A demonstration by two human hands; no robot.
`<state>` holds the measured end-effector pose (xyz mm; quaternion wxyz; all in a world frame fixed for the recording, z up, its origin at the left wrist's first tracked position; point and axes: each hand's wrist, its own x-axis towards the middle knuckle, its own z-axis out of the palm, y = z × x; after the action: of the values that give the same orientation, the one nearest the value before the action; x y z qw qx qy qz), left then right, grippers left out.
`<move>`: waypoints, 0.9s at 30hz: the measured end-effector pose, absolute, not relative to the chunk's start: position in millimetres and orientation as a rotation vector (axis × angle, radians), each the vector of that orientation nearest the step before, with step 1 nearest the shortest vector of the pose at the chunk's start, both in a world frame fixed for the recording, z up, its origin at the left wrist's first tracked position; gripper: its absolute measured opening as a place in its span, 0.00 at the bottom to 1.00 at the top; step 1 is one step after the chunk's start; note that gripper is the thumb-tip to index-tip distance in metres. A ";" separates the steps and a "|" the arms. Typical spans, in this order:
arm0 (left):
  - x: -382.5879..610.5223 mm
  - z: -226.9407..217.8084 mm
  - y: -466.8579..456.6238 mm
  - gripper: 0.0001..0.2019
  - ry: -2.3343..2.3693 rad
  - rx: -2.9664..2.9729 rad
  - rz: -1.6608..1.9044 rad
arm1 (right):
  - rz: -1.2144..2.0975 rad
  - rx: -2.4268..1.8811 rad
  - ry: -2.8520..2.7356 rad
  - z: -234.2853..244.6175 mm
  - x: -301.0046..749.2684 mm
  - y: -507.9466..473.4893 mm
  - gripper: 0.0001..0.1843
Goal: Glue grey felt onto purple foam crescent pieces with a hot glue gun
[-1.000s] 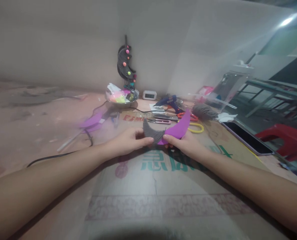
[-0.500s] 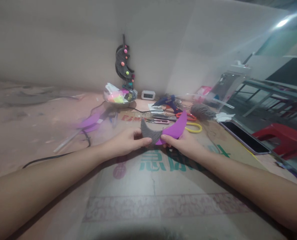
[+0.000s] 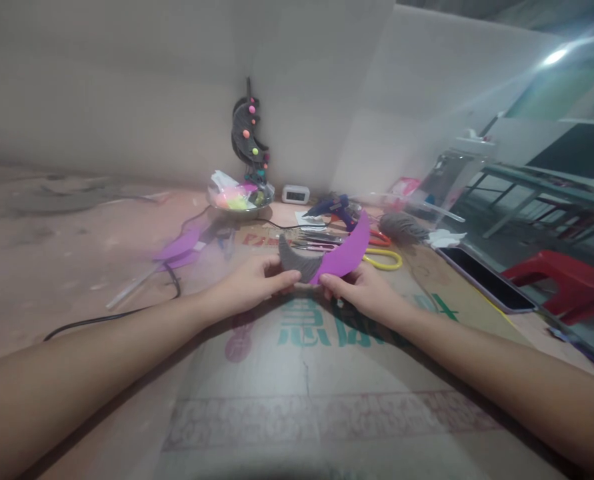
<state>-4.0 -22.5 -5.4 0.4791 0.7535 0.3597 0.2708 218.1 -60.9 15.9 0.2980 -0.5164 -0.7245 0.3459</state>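
Between both hands is a crescent moon shape (image 3: 344, 257), held just above the cardboard with its tips pointing up. Grey yarn (image 3: 299, 261) covers its left half; the right half is bare smooth purple. My left hand (image 3: 261, 280) pinches the yarn-wrapped side, thumb in front and fingers behind. At the lower middle, beside the edge of the yarn, my right hand (image 3: 354, 288) grips the purple part with its thumb and bent fingers. Behind the crescent lie yellow-handled scissors (image 3: 384, 260), partly hidden by it, and a blue glue gun (image 3: 334, 210).
Printed cardboard (image 3: 257, 393) covers the table under my forearms. At the back stand a bowl (image 3: 241, 208) of scraps, a decorated grey moon (image 3: 247, 130) and a small clock (image 3: 295, 194). Grey yarn skein (image 3: 404, 227) and phone (image 3: 487, 279) lie right, purple pieces (image 3: 181, 247) left.
My right thumb has shifted slightly down along the crescent, baring more purple beside the yarn. The crescent has tilted a little and moved slightly left. The whole view has shifted slightly.
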 end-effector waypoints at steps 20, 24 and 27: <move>-4.1 -1.9 -21.9 0.17 0.835 1.620 0.771 | 1.027 -1.235 -1.919 8.2 217.3 -58.5 0.08; -3.6 0.1 -21.8 0.18 0.859 1.595 0.798 | 1.020 -1.187 -1.844 3.0 218.9 -54.5 0.08; -3.2 -0.3 -21.3 0.17 0.847 1.560 0.807 | 1.066 -1.157 -1.822 3.7 219.3 -53.3 0.07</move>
<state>-3.2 -21.3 -0.3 0.5612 0.6620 0.3597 0.3427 219.3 -53.3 3.7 0.3587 -0.4487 -0.7065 0.4134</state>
